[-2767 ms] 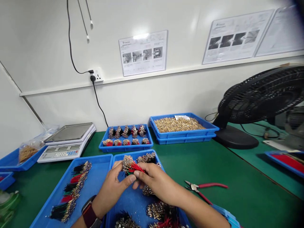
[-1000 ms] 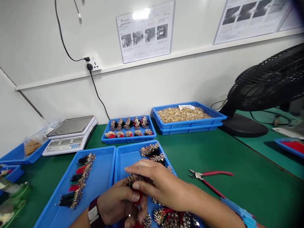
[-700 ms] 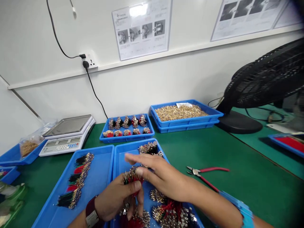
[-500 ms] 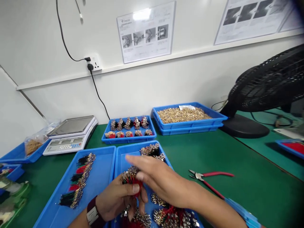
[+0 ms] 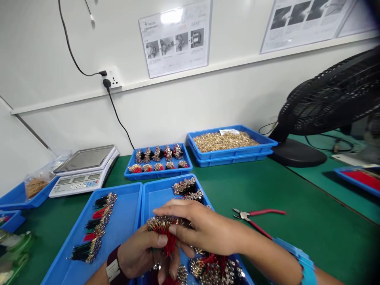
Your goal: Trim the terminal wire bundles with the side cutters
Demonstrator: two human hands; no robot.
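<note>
Both hands have closed in since the last check: my left hand [image 5: 139, 249] and right hand [image 5: 204, 229] now grip one bundle of red-wired terminals [image 5: 166, 229] above the blue tray [image 5: 145, 202].

The left tray [image 5: 124, 209] and the right tray [image 5: 151, 202] sat side by side at the front of the table [image 5: 297, 221]. Wires [image 5: 99, 227] lay in the left tray. A scale [image 5: 84, 170] stood behind it, and more trays [image 5: 231, 156] stood behind the right tray. Pliers [image 5: 249, 217] lay to the right, in front of a fan [image 5: 329, 103].

Head-worn view, facing forward and down, near left hand [image 5: 139, 249], right hand [image 5: 204, 229]
</note>
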